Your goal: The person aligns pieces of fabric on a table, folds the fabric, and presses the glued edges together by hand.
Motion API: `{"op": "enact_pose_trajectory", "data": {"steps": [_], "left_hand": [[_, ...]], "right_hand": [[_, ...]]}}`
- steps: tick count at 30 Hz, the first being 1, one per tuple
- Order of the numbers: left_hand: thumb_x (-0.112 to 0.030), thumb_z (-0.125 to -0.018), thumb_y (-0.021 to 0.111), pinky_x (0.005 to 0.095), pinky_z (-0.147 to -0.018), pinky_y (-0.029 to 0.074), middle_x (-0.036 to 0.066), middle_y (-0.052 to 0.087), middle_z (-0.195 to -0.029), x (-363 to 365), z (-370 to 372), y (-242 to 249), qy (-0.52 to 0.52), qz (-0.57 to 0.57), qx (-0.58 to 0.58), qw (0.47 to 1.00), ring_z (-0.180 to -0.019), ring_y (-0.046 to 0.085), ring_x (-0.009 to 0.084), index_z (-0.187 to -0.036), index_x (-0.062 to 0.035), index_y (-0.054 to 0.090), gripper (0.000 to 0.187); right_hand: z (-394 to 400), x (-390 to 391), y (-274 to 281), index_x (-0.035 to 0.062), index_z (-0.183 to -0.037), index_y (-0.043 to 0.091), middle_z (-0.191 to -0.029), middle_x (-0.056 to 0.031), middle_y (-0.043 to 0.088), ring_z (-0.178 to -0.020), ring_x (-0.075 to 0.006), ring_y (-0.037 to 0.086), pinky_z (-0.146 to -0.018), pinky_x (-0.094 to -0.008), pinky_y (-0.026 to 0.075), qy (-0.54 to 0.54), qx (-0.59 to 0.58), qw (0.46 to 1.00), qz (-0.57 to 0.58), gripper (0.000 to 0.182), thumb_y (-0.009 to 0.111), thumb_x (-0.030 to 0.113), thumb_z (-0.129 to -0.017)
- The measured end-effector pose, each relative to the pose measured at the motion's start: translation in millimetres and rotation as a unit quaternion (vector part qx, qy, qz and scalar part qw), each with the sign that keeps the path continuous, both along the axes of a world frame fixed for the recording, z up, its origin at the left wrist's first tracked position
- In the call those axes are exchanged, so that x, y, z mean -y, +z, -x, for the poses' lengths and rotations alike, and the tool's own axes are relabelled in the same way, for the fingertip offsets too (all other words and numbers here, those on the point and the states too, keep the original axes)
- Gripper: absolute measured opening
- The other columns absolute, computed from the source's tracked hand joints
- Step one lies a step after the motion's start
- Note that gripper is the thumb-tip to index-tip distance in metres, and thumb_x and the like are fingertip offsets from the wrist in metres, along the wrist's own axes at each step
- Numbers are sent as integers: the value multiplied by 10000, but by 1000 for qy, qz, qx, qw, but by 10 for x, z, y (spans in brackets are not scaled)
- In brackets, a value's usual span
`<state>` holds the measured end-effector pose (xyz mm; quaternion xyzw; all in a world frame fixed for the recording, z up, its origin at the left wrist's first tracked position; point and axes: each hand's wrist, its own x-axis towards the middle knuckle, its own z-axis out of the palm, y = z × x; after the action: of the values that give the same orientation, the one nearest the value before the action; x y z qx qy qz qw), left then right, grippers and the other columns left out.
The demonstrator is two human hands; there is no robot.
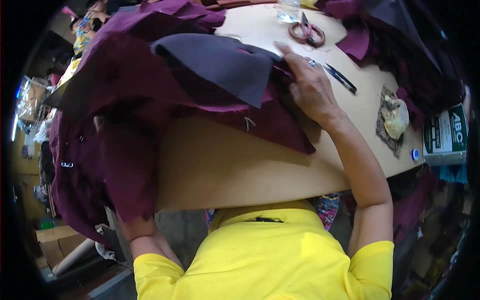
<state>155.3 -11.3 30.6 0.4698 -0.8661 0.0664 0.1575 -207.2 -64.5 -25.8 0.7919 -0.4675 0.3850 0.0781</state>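
A large maroon garment [120, 75] with a dark grey panel [215, 60] drapes across the left of the table and over its edge. My right hand [312, 87], with a ring on one finger, grips the right end of the grey panel and the maroon cloth beneath it. One finger points up past the fabric edge. Maroon cloth covers my left hand; only the forearm [142, 235] shows below, so its fingers are hidden. A pale loose thread [249, 123] lies on the maroon cloth between the arms.
Scissors [306, 34], a clear jar [288, 11] and a black pen [341, 78] lie beyond my right hand on the table [240, 170]. To the right are a crumpled plastic bag [395, 120], a blue cap [415, 154], an ABC box [445, 132] and more dark cloth [415, 55]. A person [90, 25] is at far left.
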Motion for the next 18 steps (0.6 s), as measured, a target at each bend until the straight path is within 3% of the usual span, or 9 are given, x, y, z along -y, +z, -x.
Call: {"op": "enact_pose_trajectory", "data": {"steps": [4,5,6,9,11,13,14,16,18], "left_hand": [[-125,-910,469,358,-919,429,146,570,-1121,156,4,50,-7,8,46,999,-1023,555,294,-1164,54,501,312],[-126,-911,469,357,-917,430,146,571,-1119,240,-7,73,-3,11,60,998,-1021,556,294,-1162,55,501,311],[-128,-912,469,357,-916,431,146,573,-1117,355,-28,98,2,11,77,997,-1019,557,294,-1161,56,502,311],[-134,-915,470,356,-912,435,147,576,-1110,741,-179,214,50,18,105,993,-1013,560,294,-1156,59,502,310],[-137,-917,471,355,-909,438,147,578,-1106,893,-297,453,152,72,63,984,-1009,563,294,-1153,60,503,310],[-92,-891,515,333,-849,464,125,586,-1087,695,-187,910,363,88,-129,918,-939,591,244,-1111,62,521,269],[-78,-891,508,300,-826,473,126,590,-1064,606,-365,955,164,217,-305,913,-880,606,197,-1066,73,541,233],[-89,-837,542,356,-913,426,136,580,-1088,231,395,757,33,209,-317,925,-1026,553,227,-1075,37,545,269],[-127,-802,546,475,-979,336,100,544,-1169,-9,927,624,-72,170,-124,975,-1135,490,270,-1085,-79,584,290]], "right_hand": [[153,242,0,196,-1355,377,-800,-176,606,-648,-309,580,-701,-373,474,22,173,975,-140,724,464,-66,-687],[166,151,268,165,-1355,382,-825,-116,600,-638,-204,541,-694,-306,458,-10,169,943,-286,722,437,-80,-678],[266,265,103,113,-1361,371,-921,-60,601,-676,-117,492,-695,-245,431,112,252,922,-273,721,408,-109,-676],[250,148,307,70,-1374,337,-1110,-79,572,-827,-89,537,-767,-213,429,200,361,767,-492,711,390,-149,-699],[132,49,323,74,-1385,309,-1168,-105,558,-1001,-113,550,-885,-227,419,246,401,704,-532,681,412,-142,-747],[38,-48,294,58,-1392,292,-1221,-112,526,-1074,-132,522,-929,-255,404,246,433,708,-500,669,431,-135,-767],[10,-67,255,52,-1395,285,-1248,-114,507,-1098,-135,509,-933,-259,401,256,440,716,-478,667,435,-134,-772],[-20,-125,352,40,-1405,260,-1318,-86,425,-1125,-125,478,-920,-237,398,242,457,693,-503,678,450,-122,-775],[-27,-134,357,40,-1410,248,-1347,-73,384,-1132,-121,469,-916,-228,396,250,454,707,-482,688,460,-112,-774]]}}
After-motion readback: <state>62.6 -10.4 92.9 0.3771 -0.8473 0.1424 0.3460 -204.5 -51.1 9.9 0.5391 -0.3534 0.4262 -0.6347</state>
